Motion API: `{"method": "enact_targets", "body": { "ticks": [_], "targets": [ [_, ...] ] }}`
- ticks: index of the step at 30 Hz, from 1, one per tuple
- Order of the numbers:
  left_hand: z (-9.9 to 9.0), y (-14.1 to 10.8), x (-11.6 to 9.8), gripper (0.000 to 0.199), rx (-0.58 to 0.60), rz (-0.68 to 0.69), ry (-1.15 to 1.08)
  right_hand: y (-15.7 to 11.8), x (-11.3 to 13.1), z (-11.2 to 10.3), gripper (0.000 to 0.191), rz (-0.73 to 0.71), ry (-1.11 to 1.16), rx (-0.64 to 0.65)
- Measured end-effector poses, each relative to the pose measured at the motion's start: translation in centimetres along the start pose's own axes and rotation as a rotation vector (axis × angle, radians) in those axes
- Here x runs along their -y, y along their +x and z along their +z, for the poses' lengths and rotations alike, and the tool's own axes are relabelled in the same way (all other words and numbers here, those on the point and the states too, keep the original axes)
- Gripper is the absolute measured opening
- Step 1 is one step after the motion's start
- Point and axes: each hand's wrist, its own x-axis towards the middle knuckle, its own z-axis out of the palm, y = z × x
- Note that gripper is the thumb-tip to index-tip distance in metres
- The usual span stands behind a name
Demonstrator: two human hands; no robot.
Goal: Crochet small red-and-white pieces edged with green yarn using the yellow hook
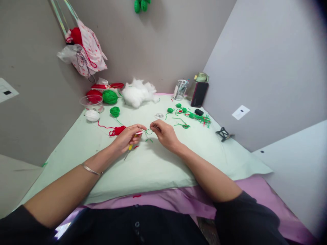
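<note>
Over the middle of the cloth-covered table, my left hand (129, 137) is closed round a yellow-handled hook (130, 147) and a small red and white crocheted piece (139, 133). The hook's metal end points down toward me. Just to the right, my right hand (163, 133) is pinched on a thin green yarn (148, 132) that loops between the two hands. A red yarn bundle (118, 131) lies left of my left hand. Short green and red yarn scraps lie below my fingers.
White stuffing (139, 93), green yarn balls (110, 97), a white ball (92, 116) and a clear tub (98, 108) stand at the back left. At the back right are a pen cup (180, 90), a phone (199, 94), green crocheted pieces (192, 116) and a black stand (224, 134).
</note>
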Motion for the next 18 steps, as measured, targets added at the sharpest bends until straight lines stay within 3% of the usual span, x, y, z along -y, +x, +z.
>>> {"method": "enact_targets", "body": {
  "ticks": [7,15,18],
  "targets": [
    [0.3,-0.11,-0.23,0.023,0.053,-0.03,0.019,0.14,-0.15,-0.66,0.015,-0.019,-0.072,-0.051],
    [-0.58,0.49,0.2,0.023,-0.061,0.071,-0.011,0.18,-0.27,-0.47,0.015,-0.024,-0.151,-0.035],
    [-0.52,0.34,0.06,0.023,-0.044,0.047,0.012,0.19,-0.37,-0.54,0.013,-0.017,-0.17,-0.033]
  ]
}}
